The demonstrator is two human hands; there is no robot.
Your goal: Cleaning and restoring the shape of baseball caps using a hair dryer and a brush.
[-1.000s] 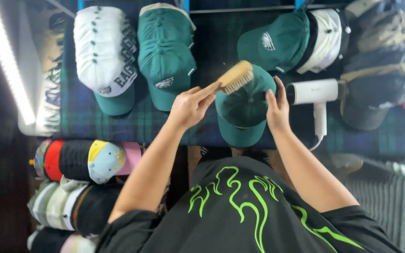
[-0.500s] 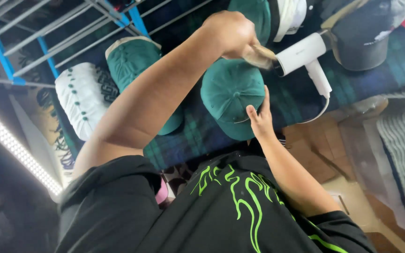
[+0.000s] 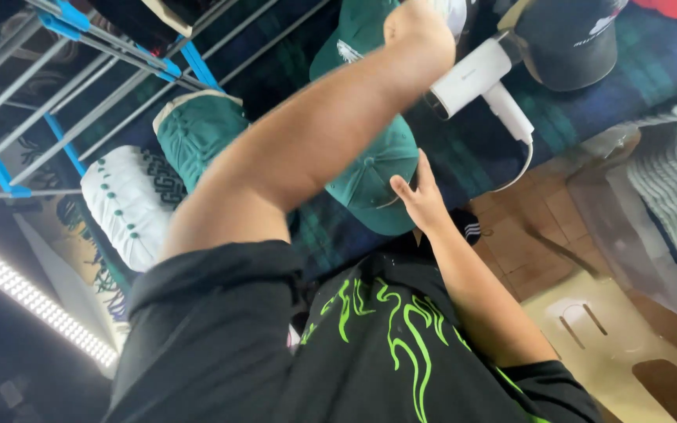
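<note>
At the far left a bright light strip runs along the dark edge, and above it a grey and blue metal rack stands behind the plaid-covered worktop. On the cloth lie a white cap with green eyelets and, just beside it, a green cap with a pale underbrim. The left hand is stretched far across the worktop, its forearm passing over the green cap being worked on; the hand looks closed, but whether its fingers hold anything cannot be told from here. That cap sits crown up near the worktop's near edge, its brim pointing back toward the person. The right hand is the nearer one: it rests at the cap's brim with fingers spread open and flat, touching it rather than gripping. Right of the left hand lies a white handheld steamer, its handle angled down toward the edge, with a dark grey cap beyond. Below the worktop show a brown tiled floor and a pale plastic stool.
</note>
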